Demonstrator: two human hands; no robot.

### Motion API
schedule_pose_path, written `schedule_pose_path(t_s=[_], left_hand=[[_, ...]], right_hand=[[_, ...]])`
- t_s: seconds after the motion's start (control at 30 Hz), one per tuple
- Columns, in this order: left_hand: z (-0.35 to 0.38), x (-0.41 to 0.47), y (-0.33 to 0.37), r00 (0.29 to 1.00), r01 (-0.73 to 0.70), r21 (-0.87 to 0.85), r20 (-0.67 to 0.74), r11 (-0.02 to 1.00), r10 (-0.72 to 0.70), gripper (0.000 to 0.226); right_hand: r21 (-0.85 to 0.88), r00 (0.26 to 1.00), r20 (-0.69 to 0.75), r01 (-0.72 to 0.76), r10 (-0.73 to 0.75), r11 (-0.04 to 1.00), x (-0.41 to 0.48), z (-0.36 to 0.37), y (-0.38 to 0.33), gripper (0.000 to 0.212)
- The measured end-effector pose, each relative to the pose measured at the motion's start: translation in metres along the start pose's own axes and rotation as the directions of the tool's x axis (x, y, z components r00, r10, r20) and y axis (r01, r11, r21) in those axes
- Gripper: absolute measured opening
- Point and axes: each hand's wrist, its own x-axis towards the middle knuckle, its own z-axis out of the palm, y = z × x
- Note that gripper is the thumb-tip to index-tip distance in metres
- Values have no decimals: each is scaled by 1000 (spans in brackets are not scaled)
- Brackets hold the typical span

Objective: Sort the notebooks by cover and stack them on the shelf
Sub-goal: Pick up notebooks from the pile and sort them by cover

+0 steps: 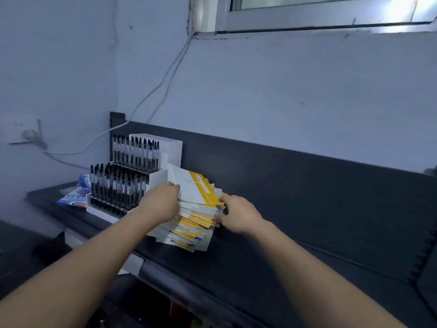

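A messy stack of thin white notebooks with yellow bands (189, 228) lies on the dark shelf (295, 221). The top few notebooks (192, 188) are tilted up at their left edge. My left hand (159, 202) grips that raised left side, fingers curled around the edges. My right hand (238, 215) pinches the stack's right edge between thumb and fingers. Lower notebooks fan out toward me, some with a little blue on the cover.
A white tiered pen display full of black pens (127, 174) stands just left of the stack. A blue and white packet (75, 195) lies behind it at the shelf's left end. White cables (151, 91) hang down the wall.
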Motion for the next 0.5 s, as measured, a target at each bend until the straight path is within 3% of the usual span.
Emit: schedule_pose_path(t_s=[0.1,0.17,0.33,0.5], left_hand=[[11,17,-1,997,73,-66,30,995,-71,24],[15,23,0,992,120,-97,42,988,-116,32],[23,37,6,976,216,42,-10,976,-215,39],[26,42,12,994,103,102,-58,989,-98,32]], right_hand=[[113,998,52,-36,30,993,23,7,11,49],[166,994,101,-52,35,985,38,13,14,50],[411,982,160,-162,104,897,60,27,17,59],[624,957,132,-282,257,729,79,37,27,48]])
